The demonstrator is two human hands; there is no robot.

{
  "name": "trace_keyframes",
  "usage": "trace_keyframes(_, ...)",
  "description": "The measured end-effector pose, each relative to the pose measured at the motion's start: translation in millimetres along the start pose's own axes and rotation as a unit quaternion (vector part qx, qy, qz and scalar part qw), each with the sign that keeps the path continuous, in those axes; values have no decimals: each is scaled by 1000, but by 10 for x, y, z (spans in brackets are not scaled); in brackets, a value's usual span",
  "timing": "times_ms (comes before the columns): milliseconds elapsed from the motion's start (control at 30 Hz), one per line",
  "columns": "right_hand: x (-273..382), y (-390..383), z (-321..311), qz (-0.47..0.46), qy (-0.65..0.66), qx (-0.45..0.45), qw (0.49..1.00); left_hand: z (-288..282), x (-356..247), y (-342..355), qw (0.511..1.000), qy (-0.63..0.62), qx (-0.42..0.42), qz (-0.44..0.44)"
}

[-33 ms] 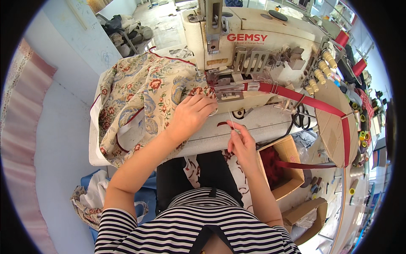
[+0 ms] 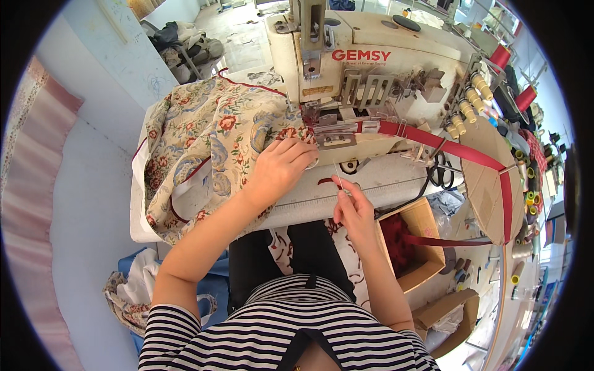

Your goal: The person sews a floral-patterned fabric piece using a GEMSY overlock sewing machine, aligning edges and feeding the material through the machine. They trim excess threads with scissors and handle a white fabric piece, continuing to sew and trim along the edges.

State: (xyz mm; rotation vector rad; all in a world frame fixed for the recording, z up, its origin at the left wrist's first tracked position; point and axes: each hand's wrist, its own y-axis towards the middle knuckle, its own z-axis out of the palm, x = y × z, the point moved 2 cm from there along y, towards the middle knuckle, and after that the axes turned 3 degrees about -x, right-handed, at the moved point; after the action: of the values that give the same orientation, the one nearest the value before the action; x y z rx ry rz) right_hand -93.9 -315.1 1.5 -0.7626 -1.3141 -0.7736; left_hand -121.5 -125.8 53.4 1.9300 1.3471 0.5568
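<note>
A cream floral fabric (image 2: 185, 130) with dark red bound edges lies spread over the left of the sewing machine's bed. My left hand (image 2: 284, 164) has its bent fingers closed on the fabric's right edge, close to the needle area; its fingertips are partly hidden. In my right hand (image 2: 354, 201), thumb and fingers pinch a thin metal rod (image 2: 338, 172) pointing up toward the machine. A short dark red scrap of tape (image 2: 325, 181) lies beside that hand. Dark red binding tape (image 2: 458, 149) runs from the right into the folder of the sewing machine (image 2: 371, 59).
A cardboard disc (image 2: 486, 185) guides the tape, which also leads to a cardboard box (image 2: 427, 270) of red material at my right. Black-handled scissors (image 2: 440, 173) lie by the machine. Thread cones (image 2: 475, 99) stand farther right. More floral fabric (image 2: 127, 306) hangs low on the left.
</note>
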Motion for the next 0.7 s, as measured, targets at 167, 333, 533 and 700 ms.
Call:
trace_keyframes(167, -61, -2, -11, -11, 14, -10, 1000, 4, 3, 11, 1000, 24, 3, -7)
trace_keyframes(333, -38, -6, 3, -17, -23, -2, 1000, 15, 15, -1, 998, 52, 5, -15)
trace_keyframes(533, -25, -14, 46, 2, 9, 14, 1000, -38, -3, 25, 994, 27, 77, -78)
trace_keyframes(700, -91, -7, 57, -7, 10, 18, 1000, -248, 266, 88, 977, -106, 174, -64)
